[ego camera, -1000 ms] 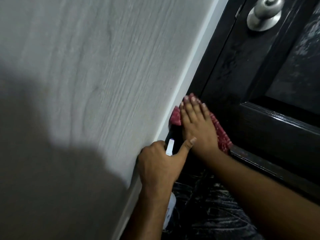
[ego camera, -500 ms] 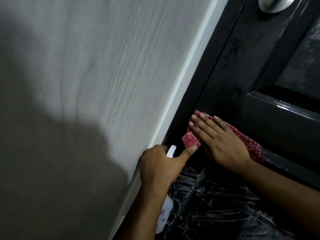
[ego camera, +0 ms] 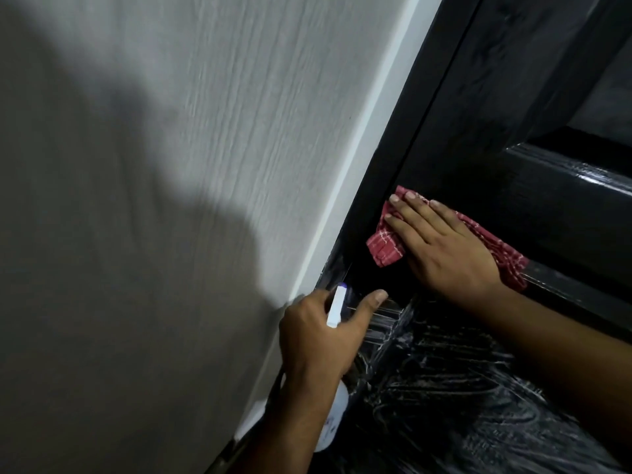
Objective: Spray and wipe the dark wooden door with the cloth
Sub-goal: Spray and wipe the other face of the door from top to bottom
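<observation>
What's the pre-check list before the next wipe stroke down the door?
1. Right hand flat on the red cloth: ok.
2. Cloth against the dark door: ok.
3. Left hand gripping the spray bottle: ok.
4. Nozzle aimed at the door, not the grey wall: ok.
5. Streaky wet film left below to wipe: not ok.
6. Bottle fill level: cannot tell.

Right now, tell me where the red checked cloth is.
In the head view, the red checked cloth lies right of centre, pressed flat against the dark wooden door under the right hand.
</observation>
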